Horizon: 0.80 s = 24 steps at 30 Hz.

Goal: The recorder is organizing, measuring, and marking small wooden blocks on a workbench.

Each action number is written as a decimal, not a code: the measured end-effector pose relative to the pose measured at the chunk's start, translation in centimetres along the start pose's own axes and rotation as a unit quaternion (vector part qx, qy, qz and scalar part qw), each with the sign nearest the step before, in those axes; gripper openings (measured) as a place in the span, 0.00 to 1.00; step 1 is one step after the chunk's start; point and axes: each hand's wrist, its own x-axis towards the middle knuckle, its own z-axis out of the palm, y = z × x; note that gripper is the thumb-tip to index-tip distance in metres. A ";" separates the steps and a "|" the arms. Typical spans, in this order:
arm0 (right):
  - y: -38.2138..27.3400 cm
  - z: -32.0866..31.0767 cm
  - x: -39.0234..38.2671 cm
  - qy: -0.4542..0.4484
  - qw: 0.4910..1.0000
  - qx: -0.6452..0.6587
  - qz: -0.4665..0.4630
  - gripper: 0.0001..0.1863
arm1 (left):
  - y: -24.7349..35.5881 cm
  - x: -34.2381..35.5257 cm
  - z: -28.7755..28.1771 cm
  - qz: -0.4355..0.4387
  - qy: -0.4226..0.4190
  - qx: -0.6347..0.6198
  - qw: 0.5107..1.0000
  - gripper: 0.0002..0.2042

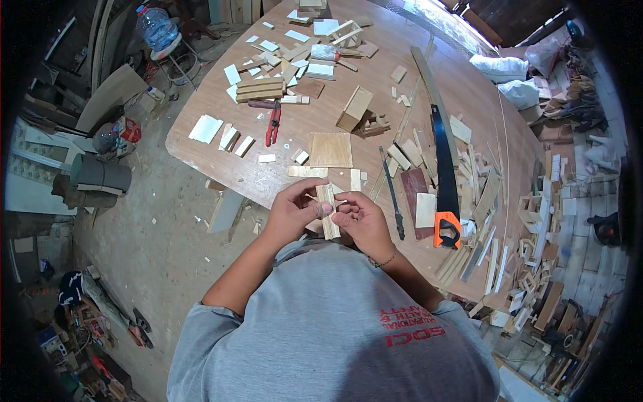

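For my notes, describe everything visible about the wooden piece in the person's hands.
The wooden piece is pale, narrow and elongated, apparently bare wood, with lines running lengthwise; whether it is several joined strips is unclear. Its long side runs roughly away from the body, in front of the grey shirt. The left hand grips it, thumb on its face; the right hand's fingers meet its right side. Fingers hide some of it.

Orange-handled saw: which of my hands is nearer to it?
Right. Your right hand is left of the orange-handled saw, beside the wood strip; your left hand is farther left, gripping the strip.
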 end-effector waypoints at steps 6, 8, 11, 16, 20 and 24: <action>-3.1 -0.3 1.6 -0.107 0.992 -0.070 -0.006 0.32 | 1.1 1.8 -0.9 -0.042 0.043 -0.079 0.995 0.19; -3.2 -0.3 1.9 -0.127 0.967 -0.205 -0.079 0.40 | 0.9 2.4 -1.6 -0.064 0.032 -0.133 0.989 0.19; -3.2 -0.1 2.2 -0.087 0.968 -0.229 -0.062 0.40 | 0.6 3.1 -1.6 -0.066 0.020 -0.126 0.990 0.19; -1.8 -1.2 2.2 -0.081 0.970 -0.221 -0.053 0.39 | -0.1 3.9 -1.0 -0.081 0.007 -0.110 0.991 0.19; -1.4 -1.4 1.9 -0.081 0.988 -0.124 0.033 0.38 | -1.3 4.0 -0.9 -0.107 0.001 -0.115 0.988 0.19; -0.8 -1.7 2.0 -0.089 0.989 -0.088 0.074 0.38 | -1.7 4.4 -0.9 -0.137 -0.006 -0.117 0.984 0.19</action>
